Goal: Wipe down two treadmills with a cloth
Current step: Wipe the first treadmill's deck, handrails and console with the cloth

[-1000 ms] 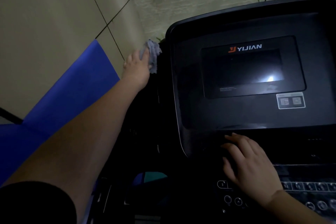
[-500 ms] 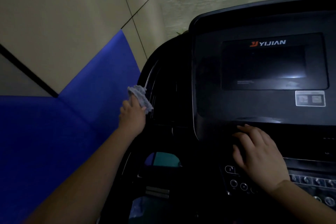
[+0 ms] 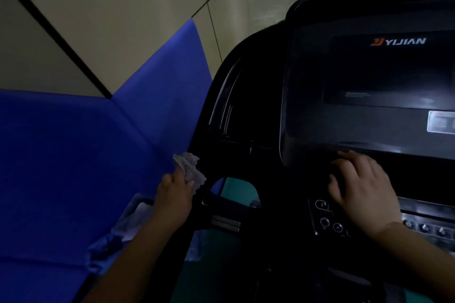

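Note:
A black treadmill console with a dark screen marked YIJIAN fills the right half of the head view. My left hand grips a crumpled grey cloth and presses it against the outer left edge of the treadmill's side frame, low down near the handrail. My right hand rests with spread fingers on the ledge just below the screen, above the round control buttons.
Blue padding covers the lower wall at left, right beside the treadmill frame. Beige wall panels rise above it. A whitish plastic item lies under my left forearm. A teal floor shows through the frame gap.
My left hand has slid the cloth down the treadmill's left edge, from near the console's top corner to the lower frame. The view has shifted left. My right hand stays put.

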Tool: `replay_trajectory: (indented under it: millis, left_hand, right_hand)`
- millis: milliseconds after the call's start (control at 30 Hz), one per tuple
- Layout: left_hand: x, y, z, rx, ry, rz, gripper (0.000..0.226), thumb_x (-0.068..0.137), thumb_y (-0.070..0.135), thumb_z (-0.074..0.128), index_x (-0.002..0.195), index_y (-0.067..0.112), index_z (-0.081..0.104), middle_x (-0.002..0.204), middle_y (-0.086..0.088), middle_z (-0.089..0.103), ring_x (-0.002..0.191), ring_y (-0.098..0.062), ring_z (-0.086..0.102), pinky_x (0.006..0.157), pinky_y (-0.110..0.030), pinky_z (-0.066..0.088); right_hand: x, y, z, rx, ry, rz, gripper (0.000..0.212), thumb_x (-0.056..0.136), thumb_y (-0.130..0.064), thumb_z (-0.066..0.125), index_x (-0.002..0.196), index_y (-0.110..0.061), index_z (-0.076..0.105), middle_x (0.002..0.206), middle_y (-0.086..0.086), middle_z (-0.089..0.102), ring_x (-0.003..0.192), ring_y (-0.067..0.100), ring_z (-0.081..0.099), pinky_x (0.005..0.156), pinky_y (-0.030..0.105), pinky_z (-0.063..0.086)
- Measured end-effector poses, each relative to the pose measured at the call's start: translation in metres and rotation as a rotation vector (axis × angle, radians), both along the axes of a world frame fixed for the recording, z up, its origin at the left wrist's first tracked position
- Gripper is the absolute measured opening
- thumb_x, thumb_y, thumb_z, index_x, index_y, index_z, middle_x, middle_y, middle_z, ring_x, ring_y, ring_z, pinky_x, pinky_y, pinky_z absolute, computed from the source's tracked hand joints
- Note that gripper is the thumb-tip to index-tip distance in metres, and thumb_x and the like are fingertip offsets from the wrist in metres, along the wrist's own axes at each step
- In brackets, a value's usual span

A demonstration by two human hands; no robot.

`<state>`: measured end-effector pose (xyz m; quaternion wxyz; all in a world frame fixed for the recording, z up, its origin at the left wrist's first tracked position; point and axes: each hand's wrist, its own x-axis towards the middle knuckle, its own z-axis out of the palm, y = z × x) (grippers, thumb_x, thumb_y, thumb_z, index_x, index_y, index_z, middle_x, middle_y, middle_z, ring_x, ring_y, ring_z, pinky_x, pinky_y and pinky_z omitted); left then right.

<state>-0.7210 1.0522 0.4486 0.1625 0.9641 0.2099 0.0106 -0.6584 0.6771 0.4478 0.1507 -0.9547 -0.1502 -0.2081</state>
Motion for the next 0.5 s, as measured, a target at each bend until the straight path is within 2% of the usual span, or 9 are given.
replay_trajectory:
  millis: [133, 200, 267, 300, 333, 367, 433, 467, 500]
  left_hand:
    - [-0.032, 0.002, -0.008, 0.019, 0.053, 0.067, 0.057, 0.099, 0.031, 0.042, 0.149, 0.011, 0.021, 0.116, -0.02, 0.047, 0.098, -0.031, 0.051, 0.091, -0.044, 0.045]
    - [-0.047, 0.0, -0.011, 0.148, 0.041, -0.014, 0.053, 0.092, 0.02, 0.06, 0.137, 0.003, 0.038, 0.101, -0.022, 0.054, 0.082, -0.033, 0.057, 0.074, -0.041, 0.053]
    - [-0.057, -0.004, -0.011, 0.334, -0.002, -0.064, 0.048, 0.069, 0.009, 0.083, 0.11, 0.002, 0.06, 0.082, -0.021, 0.059, 0.063, -0.035, 0.06, 0.051, -0.038, 0.055]
    - [-0.059, -0.006, -0.01, 0.39, -0.034, -0.082, 0.047, 0.06, 0.007, 0.087, 0.101, 0.003, 0.064, 0.078, -0.02, 0.06, 0.058, -0.036, 0.061, 0.046, -0.038, 0.054]
    - [-0.057, -0.007, -0.008, 0.422, -0.048, -0.11, 0.05, 0.059, 0.008, 0.088, 0.103, 0.002, 0.064, 0.077, -0.02, 0.061, 0.058, -0.036, 0.061, 0.045, -0.039, 0.054]
    - [-0.051, -0.007, -0.005, 0.396, -0.022, -0.105, 0.057, 0.068, 0.013, 0.083, 0.118, 0.0, 0.059, 0.082, -0.021, 0.06, 0.063, -0.035, 0.061, 0.051, -0.039, 0.055]
    - [-0.035, -0.004, -0.002, 0.265, 0.069, -0.013, 0.07, 0.094, 0.029, 0.054, 0.149, 0.002, 0.02, 0.104, -0.022, 0.055, 0.084, -0.032, 0.058, 0.073, -0.041, 0.052]
    - [-0.024, -0.002, 0.0, 0.21, 0.069, 0.014, 0.07, 0.098, 0.035, 0.042, 0.152, 0.008, 0.007, 0.113, -0.022, 0.051, 0.093, -0.032, 0.055, 0.081, -0.041, 0.049]
    - [-0.013, -0.001, 0.0, 0.153, 0.028, 0.021, 0.068, 0.099, 0.039, 0.037, 0.153, 0.011, 0.003, 0.118, -0.022, 0.048, 0.098, -0.033, 0.053, 0.086, -0.042, 0.047]
  right_hand:
    - [0.0, 0.0, 0.0, -0.004, -0.008, -0.002, 0.039, 0.085, -0.031, 0.044, 0.104, -0.004, 0.064, 0.115, 0.017, 0.059, 0.109, 0.038, 0.053, 0.095, 0.049, 0.043]
    - [0.0, 0.0, 0.0, 0.0, -0.016, -0.004, 0.038, 0.085, -0.031, 0.044, 0.104, -0.004, 0.064, 0.115, 0.018, 0.059, 0.108, 0.039, 0.053, 0.096, 0.049, 0.043]
    - [0.0, 0.001, 0.0, 0.002, -0.023, -0.005, 0.038, 0.084, -0.031, 0.045, 0.104, -0.004, 0.064, 0.114, 0.018, 0.059, 0.108, 0.039, 0.053, 0.095, 0.049, 0.043]
    - [0.0, 0.001, 0.0, 0.002, -0.025, -0.006, 0.038, 0.084, -0.031, 0.045, 0.104, -0.004, 0.064, 0.114, 0.018, 0.059, 0.108, 0.039, 0.053, 0.095, 0.048, 0.043]
    - [0.0, 0.002, 0.001, 0.001, -0.023, -0.007, 0.038, 0.084, -0.031, 0.045, 0.104, -0.004, 0.064, 0.114, 0.018, 0.059, 0.107, 0.039, 0.053, 0.094, 0.048, 0.043]
    - [0.0, 0.002, 0.001, -0.002, -0.019, -0.008, 0.039, 0.084, -0.031, 0.045, 0.104, -0.004, 0.064, 0.114, 0.018, 0.059, 0.107, 0.039, 0.053, 0.094, 0.049, 0.043]
    - [0.0, 0.002, 0.001, -0.009, -0.015, -0.005, 0.039, 0.084, -0.031, 0.044, 0.104, -0.004, 0.063, 0.114, 0.019, 0.058, 0.107, 0.039, 0.053, 0.094, 0.049, 0.043]
    - [0.0, 0.002, 0.001, -0.011, -0.018, -0.006, 0.039, 0.085, -0.031, 0.044, 0.104, -0.004, 0.063, 0.114, 0.019, 0.058, 0.107, 0.04, 0.053, 0.094, 0.05, 0.043]
    - [0.0, 0.001, 0.001, -0.013, -0.023, -0.007, 0.039, 0.085, -0.031, 0.044, 0.104, -0.003, 0.063, 0.114, 0.019, 0.058, 0.106, 0.04, 0.053, 0.093, 0.05, 0.043]
